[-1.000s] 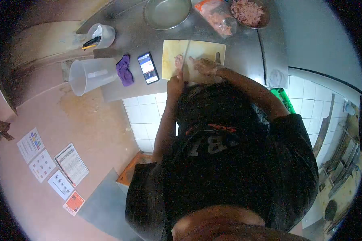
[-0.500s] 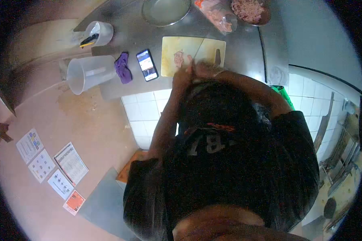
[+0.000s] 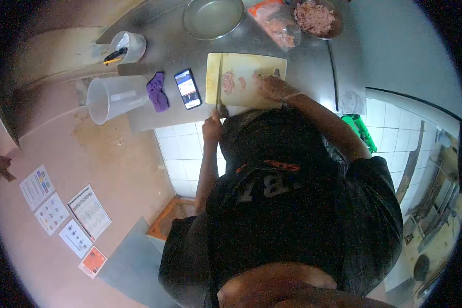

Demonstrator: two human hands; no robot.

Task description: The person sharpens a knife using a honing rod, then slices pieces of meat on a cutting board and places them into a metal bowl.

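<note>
My left hand (image 3: 212, 128) is closed round the handle of a knife (image 3: 219, 82). Its blade lies along the left side of a pale cutting board (image 3: 269, 59). Beside the blade is a small heap of chopped raw pink meat (image 3: 228, 82), with a thin slice of meat (image 3: 242, 82) to its right. Over the board's right half, my right hand (image 3: 275, 89) has its fingers curled down. A bit of pink meat (image 3: 256, 77) appears at its fingertips; the rest of what it grips is hidden.
Behind the board stand a round metal pan (image 3: 213, 20), a plastic bag of meat (image 3: 274, 23) and a bowl of chopped meat (image 3: 314, 19). To the left lie a phone (image 3: 188, 90), a purple cloth (image 3: 157, 92), a clear pitcher (image 3: 115, 97) and a smaller tub (image 3: 133, 49).
My left hand has moved left and towards me, bringing the knife from mid-board to the board's left side. My right hand has separated from it, slightly to the right.
</note>
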